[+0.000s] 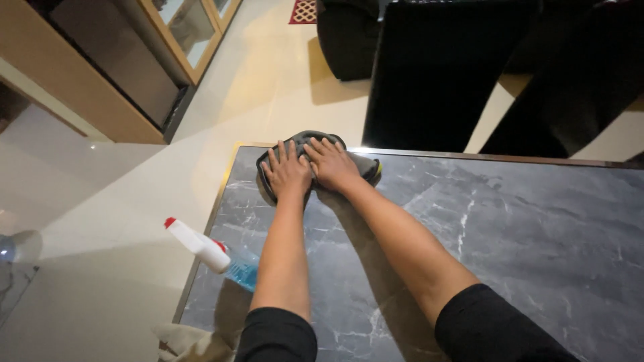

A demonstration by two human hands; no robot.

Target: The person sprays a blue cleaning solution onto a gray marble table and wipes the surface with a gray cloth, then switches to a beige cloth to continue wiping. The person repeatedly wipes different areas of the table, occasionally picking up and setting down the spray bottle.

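I see a dark grey cloth (362, 164) bunched at the far left corner of the grey marble table (510, 234), lying right at the table's edge, with a sliver of yellow showing at its right end. Both of my hands rest flat on top of it. The left hand (287, 173) lies palm down with its fingers (282, 153) stretched out and slightly spread, pressing on the cloth and not curled around it. The right hand (332, 164) sits just beside it, touching it (thumb side against thumb side), its fingers likewise laid out flat over the cloth's far part. Both forearms reach straight out from me across the tabletop, the left nearly upright in the view, the right angled in from the lower right; black sleeves (278, 335) end near the elbows.

Near my left elbow a spray bottle (208, 251) with a white head, a red tip and blue liquid lies tilted at the table's left edge. A pale crumpled cloth (188, 342) sits at the near left corner. Beyond the table stand dark chairs (436, 67) on a cream floor (268, 87), and a wooden cabinet (100, 74) at the upper left.
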